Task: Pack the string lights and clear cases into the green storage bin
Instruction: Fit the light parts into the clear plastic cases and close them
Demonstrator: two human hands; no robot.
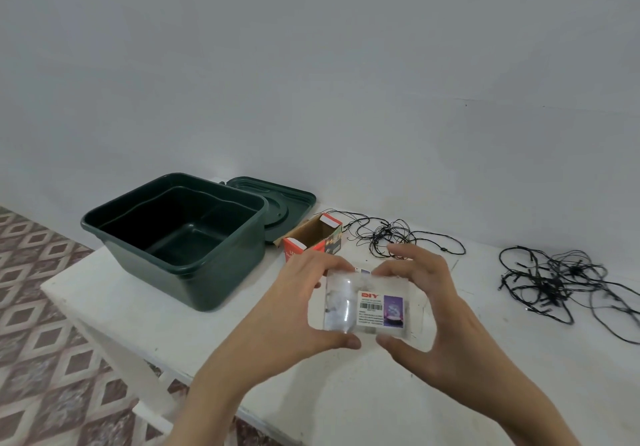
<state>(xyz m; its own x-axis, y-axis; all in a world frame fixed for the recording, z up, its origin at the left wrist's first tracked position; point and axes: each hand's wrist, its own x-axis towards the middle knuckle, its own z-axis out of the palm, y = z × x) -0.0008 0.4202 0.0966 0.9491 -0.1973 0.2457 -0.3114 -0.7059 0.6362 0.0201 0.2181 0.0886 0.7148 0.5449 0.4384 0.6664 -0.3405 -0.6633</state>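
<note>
Step in hand: packing a clear case (346, 303). The left hand (304, 307) and right hand (440, 307) grip its edges, held just right of the empty green storage bin (225, 272). String lights (554, 283) lie farther right, unpacked. Next, probably: carry it left and lower it in.

A plain, pale grey-white wall (311, 65) takes up the whole upper half of the room from here, running down to meet the floor at the left. The floor (41, 307) is tiled in a repeating diamond pattern of dull brown and cream. A white painted table (138, 307) stands with its far edge at the wall, its top scuffed and flecked with small dark marks, white legs and a rail showing under the near edge. The light is soft and even, with faint shadows.
</note>
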